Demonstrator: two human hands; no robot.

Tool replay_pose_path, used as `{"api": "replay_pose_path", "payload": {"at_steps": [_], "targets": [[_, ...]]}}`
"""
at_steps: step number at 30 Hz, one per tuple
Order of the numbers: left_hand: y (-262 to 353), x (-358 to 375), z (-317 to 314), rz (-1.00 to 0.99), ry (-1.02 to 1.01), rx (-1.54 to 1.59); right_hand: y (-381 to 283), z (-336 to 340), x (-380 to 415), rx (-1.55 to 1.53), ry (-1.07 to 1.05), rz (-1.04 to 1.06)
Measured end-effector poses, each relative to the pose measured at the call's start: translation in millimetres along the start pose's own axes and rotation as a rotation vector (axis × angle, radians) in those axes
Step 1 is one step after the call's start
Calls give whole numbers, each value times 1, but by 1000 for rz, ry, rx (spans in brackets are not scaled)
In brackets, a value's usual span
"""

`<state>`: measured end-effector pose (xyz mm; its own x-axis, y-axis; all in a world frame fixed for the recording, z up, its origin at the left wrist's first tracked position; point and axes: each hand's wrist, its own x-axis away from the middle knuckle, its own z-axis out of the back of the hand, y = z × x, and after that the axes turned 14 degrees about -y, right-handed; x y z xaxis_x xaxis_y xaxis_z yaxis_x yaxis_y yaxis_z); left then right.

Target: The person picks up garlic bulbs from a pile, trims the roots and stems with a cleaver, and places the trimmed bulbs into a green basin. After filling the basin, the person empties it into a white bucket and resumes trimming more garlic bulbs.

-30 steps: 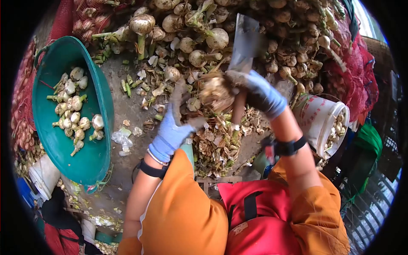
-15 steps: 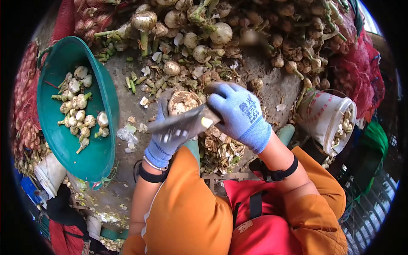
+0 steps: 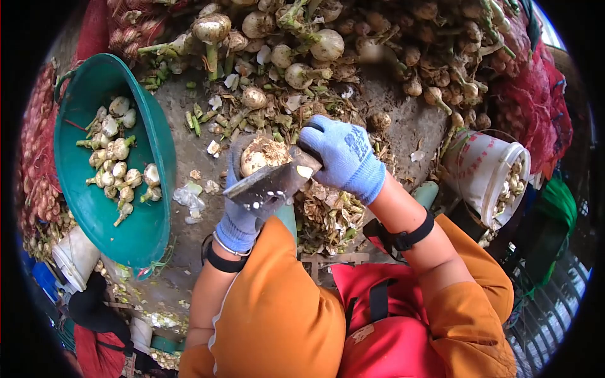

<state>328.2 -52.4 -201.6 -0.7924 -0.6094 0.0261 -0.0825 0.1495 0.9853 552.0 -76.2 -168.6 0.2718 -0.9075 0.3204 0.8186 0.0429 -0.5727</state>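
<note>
In a blue knit glove, my left hand [image 3: 236,211] is closed round a large garlic bulb [image 3: 256,156] with its brown root side showing. My right hand [image 3: 348,154], gloved the same way, grips the handle of a broad dark knife [image 3: 271,188]. The blade lies across the near side of the bulb and covers part of my left hand; pale scraps stick to its face. Below the hands is a heap of papery peelings [image 3: 328,217], and a loose garlic bulb [image 3: 254,98] rests on the floor beyond them.
To the left stands a teal basin [image 3: 142,208] holding trimmed bulbs. A large pile of garlic with stalks [image 3: 378,38] covers the far side. At right are a white bucket [image 3: 482,167] of pieces and a red mesh sack [image 3: 545,113]. Another white bucket [image 3: 75,255] is at lower left.
The knife has swung lower and its blade shows less blur. My right hand has shifted slightly left and tilted. The bulb stays in my left hand, a little further left.
</note>
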Motion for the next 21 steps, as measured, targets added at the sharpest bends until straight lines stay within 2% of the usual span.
{"api": "replay_pose_path", "payload": {"at_steps": [2, 3, 4, 6, 8, 9, 10, 11, 12, 14, 15, 16, 18, 19, 21], "targets": [[-23, 18, 17, 236, -208, 36, 7, -10, -4, -15, 57, -34], [-19, 24, 3, 302, 60, 426, 17, -8, -7, 33, 33, -146], [25, 2, -6, 276, 1, 1348, 59, -29, -11, -24, 65, -371], [27, -4, -2, 324, -58, 844, 83, -19, -1, -264, 214, -552], [26, -12, -3, 198, 74, 1452, 70, -44, 2, -711, 165, -484], [30, -18, -8, 211, 20, 688, 50, -34, 1, -846, -26, -518], [30, -35, -5, 143, -31, -97, 27, -16, 0, -1180, -55, -458], [12, -36, -1, 164, -111, -600, 15, -13, -5, -1428, 112, -367], [0, -35, 1, 168, -145, -623, 5, -16, -6, -1693, 267, -283], [5, -29, 2, 173, -131, -220, 9, 14, 5, -1286, -124, -394], [23, -27, 2, 291, -166, 579, 4, 10, 5, -1009, -140, -344], [-2, -14, -1, 251, 121, 601, 6, 4, 3, -604, 33, -55], [-14, -5, 5, 428, 183, 531, 4, 17, 8, -188, 39, -68], [-23, -2, 9, 427, 179, 536, -1, 25, 11, -151, 59, -102], [-36, 7, 14, 139, 36, 284, 1, 27, 13, -108, 62, -73]]}}
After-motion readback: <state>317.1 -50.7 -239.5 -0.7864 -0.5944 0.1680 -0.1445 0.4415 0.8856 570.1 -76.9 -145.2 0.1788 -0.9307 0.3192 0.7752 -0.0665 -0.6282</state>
